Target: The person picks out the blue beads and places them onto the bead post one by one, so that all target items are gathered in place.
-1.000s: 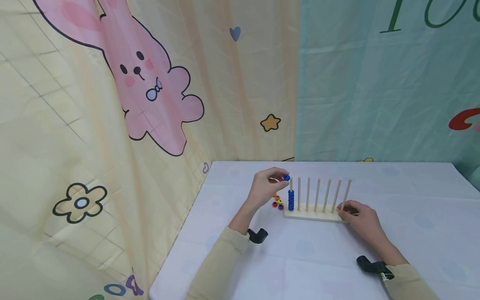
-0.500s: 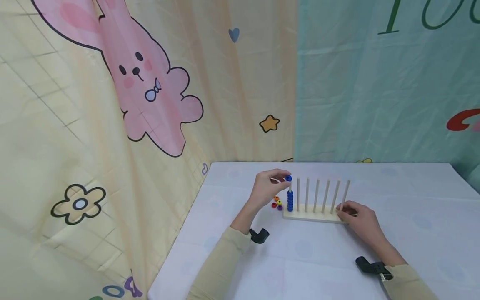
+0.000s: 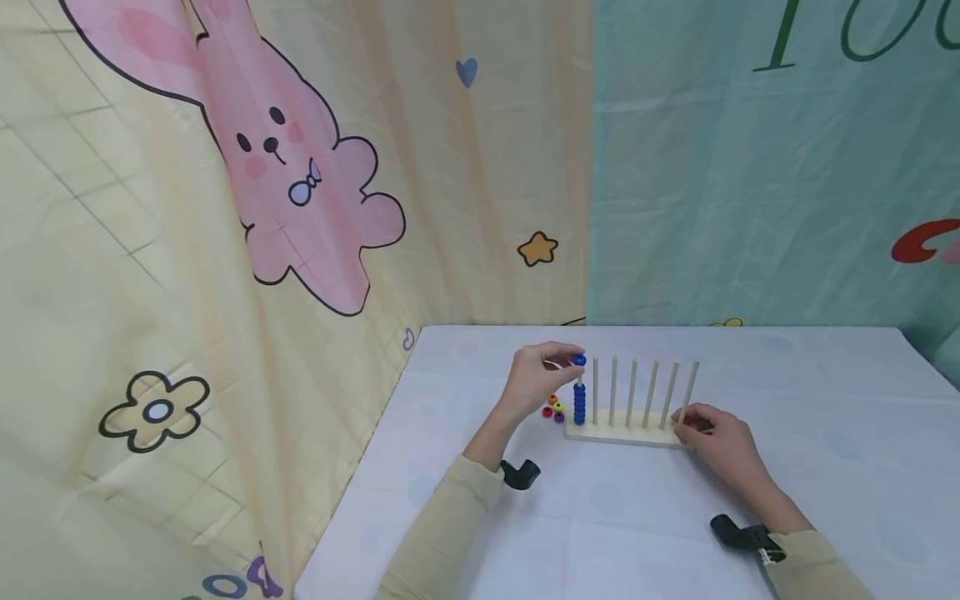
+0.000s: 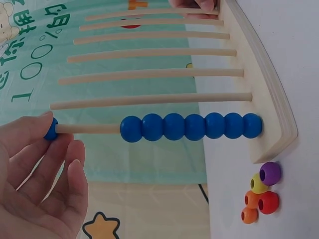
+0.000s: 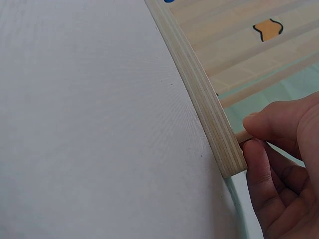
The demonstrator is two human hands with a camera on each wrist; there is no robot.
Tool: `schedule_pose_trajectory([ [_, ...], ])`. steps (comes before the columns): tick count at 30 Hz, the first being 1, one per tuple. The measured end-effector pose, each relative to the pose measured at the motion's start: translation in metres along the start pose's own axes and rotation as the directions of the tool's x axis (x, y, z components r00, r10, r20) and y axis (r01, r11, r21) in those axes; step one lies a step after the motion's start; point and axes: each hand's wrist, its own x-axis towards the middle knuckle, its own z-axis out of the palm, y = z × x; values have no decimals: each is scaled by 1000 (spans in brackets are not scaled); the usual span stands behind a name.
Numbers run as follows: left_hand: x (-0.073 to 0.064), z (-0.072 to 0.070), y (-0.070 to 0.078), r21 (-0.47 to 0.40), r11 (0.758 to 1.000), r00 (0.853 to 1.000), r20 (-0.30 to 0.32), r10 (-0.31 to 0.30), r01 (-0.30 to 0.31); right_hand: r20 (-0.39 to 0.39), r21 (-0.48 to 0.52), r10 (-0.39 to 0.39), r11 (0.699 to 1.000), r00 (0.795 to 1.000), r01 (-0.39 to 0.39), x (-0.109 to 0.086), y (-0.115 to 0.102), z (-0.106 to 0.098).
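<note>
A wooden bead rack (image 3: 626, 432) with a row of upright pegs stands on the table. In the left wrist view, a stack of several blue beads (image 4: 194, 127) fills the lower part of its leftmost peg (image 4: 89, 129). My left hand (image 3: 527, 380) pinches another blue bead (image 4: 51, 130) between thumb and fingers, right at that peg's top end. At the opposite end of the rack, my right hand (image 3: 722, 437) pinches the rightmost peg (image 5: 243, 136) low down, its fingers close against the base. The other pegs between carry no beads.
Several loose beads lie left of the rack: a purple bead (image 4: 270, 173), a yellow bead (image 4: 258, 184), a red bead (image 4: 269, 202) and orange ones. The white-covered table (image 3: 600, 525) backs onto printed curtains (image 3: 480, 167). Black wrist cameras sit at both cuffs.
My left hand has shifted slightly right, bringing the blue bead from beside the leftmost peg's tip onto its top end. My right hand keeps its hold on the rightmost peg.
</note>
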Motion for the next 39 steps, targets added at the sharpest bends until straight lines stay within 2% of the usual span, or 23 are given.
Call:
schedule_pose_trajectory([
  [14, 0, 3, -10, 0, 1000, 1000, 16, -18, 18, -8, 4, -1, 1000, 1000, 1, 0, -1, 1],
  [39, -2, 5, -16, -8, 1000, 999, 25, 28, -28, -9, -19, -6, 1000, 1000, 6, -1, 4, 3],
])
